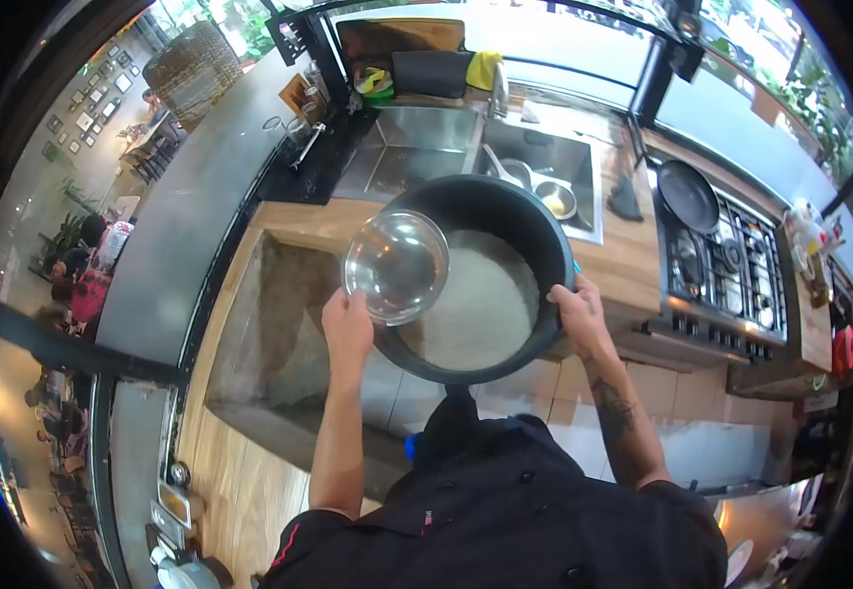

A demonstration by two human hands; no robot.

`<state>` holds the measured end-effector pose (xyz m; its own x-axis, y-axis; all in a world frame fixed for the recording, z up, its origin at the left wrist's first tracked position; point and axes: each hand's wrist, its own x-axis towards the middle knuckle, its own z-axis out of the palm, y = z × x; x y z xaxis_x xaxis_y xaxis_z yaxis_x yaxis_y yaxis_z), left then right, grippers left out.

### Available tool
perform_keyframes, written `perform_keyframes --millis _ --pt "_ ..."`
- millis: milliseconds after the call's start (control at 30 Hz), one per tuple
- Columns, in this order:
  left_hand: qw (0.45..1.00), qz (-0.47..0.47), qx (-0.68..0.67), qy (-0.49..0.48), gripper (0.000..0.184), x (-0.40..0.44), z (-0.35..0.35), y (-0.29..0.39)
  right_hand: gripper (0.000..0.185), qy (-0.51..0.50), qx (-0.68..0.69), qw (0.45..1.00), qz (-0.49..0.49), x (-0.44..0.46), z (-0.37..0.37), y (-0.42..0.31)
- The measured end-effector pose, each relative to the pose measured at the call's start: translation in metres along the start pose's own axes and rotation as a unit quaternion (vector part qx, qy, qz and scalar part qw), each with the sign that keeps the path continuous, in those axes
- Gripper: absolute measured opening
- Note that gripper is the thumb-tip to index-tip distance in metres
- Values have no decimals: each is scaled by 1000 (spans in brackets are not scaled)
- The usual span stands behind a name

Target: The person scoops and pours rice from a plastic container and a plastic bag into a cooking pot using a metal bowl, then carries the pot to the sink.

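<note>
A large black pot [534, 221] with white grainy contents [480, 309] is held in front of my body, tilted so that its inside shows. My right hand [577, 299] is closed on the pot's right rim. With its fingers closed, my left hand [349, 319] grips the lower left edge of a clear round bowl [397, 265], which overlaps the pot's left side. Whether my left fingers also touch the pot is hidden behind the bowl.
Beyond the pot is a double sink [416, 128] with small bowls [555, 199] in its right basin. A gas stove [726, 260] with a black pan [687, 195] stands at the right. A recessed stone basin [279, 324] lies to the left. People [92, 285] are beyond the counter.
</note>
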<state>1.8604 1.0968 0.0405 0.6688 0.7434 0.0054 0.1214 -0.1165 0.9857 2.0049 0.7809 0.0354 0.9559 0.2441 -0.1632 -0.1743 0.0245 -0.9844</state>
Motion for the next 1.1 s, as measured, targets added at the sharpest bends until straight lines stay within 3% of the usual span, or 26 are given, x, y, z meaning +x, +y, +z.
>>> perform_keyframes --millis 100,167,200,233,267,367,400,500,633,833,933,1000,1033,1100 --pt "993 26 109 30 27 88 7 14 27 15 24 1000 6 68 48 -2" --pt "995 29 90 21 30 147 9 6 31 -7 -38 999 23 126 66 15" --pt "996 14 80 37 31 175 8 1 33 2 -13 999 48 126 89 -31" --pt "996 -3 69 56 31 200 12 -8 39 2 57 998 -37 155 104 -25" --pt "997 -12 3 76 31 212 22 5 38 -10 35 999 -39 191 111 -12" --pt "994 -20 41 102 29 271 16 -5 33 -50 28 998 -1 254 131 -14" --pt "994 -45 -16 100 27 289 20 -3 30 -73 48 996 1 285 138 -29" --pt "993 -10 -34 111 27 339 31 7 31 -94 9 996 0 346 161 -36" --pt "995 42 -13 86 29 407 49 3 33 -53 -10 998 -32 422 188 -8" --pt "996 -10 -86 5 21 509 77 -34 27 14 -12 999 28 458 206 -5" --pt "993 -89 -72 -31 22 526 79 -80 33 59 -58 997 8 471 212 24" --pt "993 -98 -34 -52 23 526 80 -113 39 76 -229 970 10 466 215 32" --pt "993 -99 -6 -69 23 524 80 -130 39 85 -230 969 22 465 219 39" --pt "989 -79 96 -85 25 514 82 -142 40 98 -355 929 -13 476 220 47"
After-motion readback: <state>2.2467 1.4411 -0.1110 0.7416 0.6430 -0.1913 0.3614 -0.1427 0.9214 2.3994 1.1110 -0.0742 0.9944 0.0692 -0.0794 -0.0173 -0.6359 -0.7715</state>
